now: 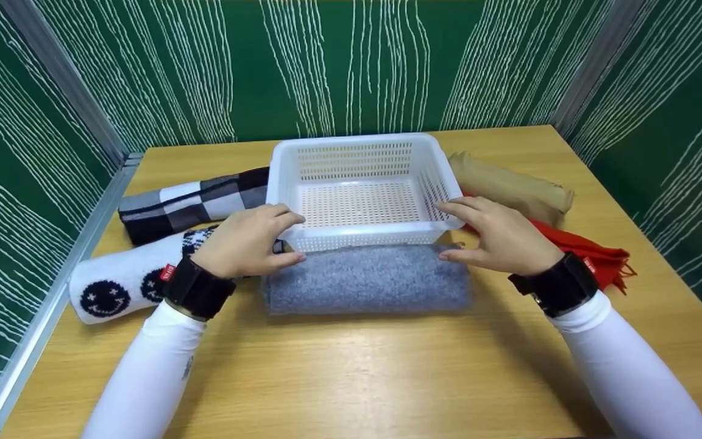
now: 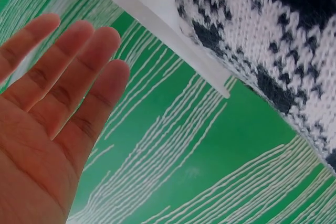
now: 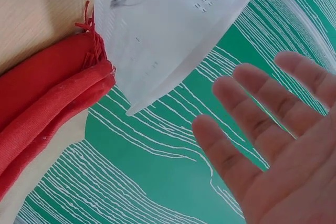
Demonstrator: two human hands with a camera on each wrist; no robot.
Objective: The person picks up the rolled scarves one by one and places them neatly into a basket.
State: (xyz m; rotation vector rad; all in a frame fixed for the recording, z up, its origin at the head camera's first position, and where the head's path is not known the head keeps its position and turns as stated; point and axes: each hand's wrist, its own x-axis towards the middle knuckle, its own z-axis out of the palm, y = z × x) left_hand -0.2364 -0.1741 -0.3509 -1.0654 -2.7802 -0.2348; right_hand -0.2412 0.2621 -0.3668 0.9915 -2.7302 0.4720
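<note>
A white slotted plastic basket point(image 1: 369, 230) stands in the middle of the table, its inside bare. Against its near side lies a rolled fuzzy grey scarf point(image 1: 366, 283). My left hand point(image 1: 250, 241) hovers by the basket's front left corner, thumb above the scarf's left end. By the front right corner is my right hand point(image 1: 500, 238), thumb over the scarf's other end. Both wrist views show extended, spread fingers with nothing held: the left hand point(image 2: 52, 124) has the patterned knit beside it, the right hand point(image 3: 278, 145) the basket wall point(image 3: 157, 51).
Left of the basket lie a black, grey and white checked scarf point(image 1: 205, 200) and a white scarf with black smiley faces point(image 1: 107, 277). On the right are a rolled tan scarf point(image 1: 509, 183) and a red fringed scarf point(image 1: 576, 244). Green panels point(image 1: 247, 79) wall the table's back and sides.
</note>
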